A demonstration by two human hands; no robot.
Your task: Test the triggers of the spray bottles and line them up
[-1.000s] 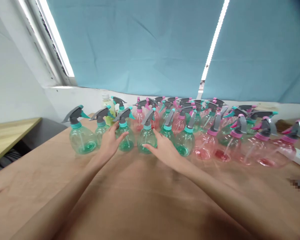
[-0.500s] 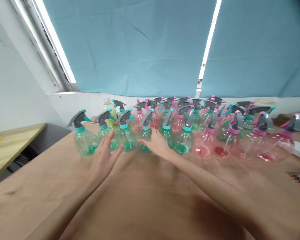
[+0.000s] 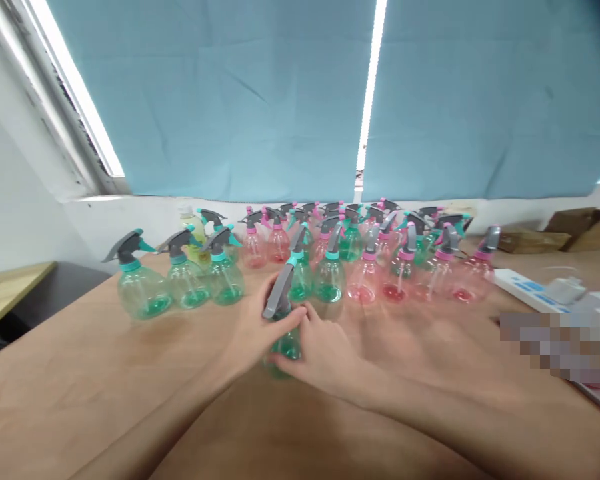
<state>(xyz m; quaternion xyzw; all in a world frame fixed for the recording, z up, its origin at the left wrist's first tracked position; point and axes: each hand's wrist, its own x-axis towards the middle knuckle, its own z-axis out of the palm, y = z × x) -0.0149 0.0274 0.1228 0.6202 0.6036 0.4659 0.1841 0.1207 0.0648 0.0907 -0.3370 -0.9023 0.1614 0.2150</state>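
Left hand [image 3: 256,328] wrapped round green spray bottle [image 3: 289,345] just under its grey spray head [image 3: 279,290], right hand [image 3: 331,343] wrapped round its lower body, bottle in front of rowed green bottles [image 3: 226,279] and pink bottles [image 3: 362,285], can't tell if base touches wooden table [image 3: 105,373]

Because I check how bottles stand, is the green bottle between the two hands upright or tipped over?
The green bottle is roughly upright: its grey spray head is above its body.
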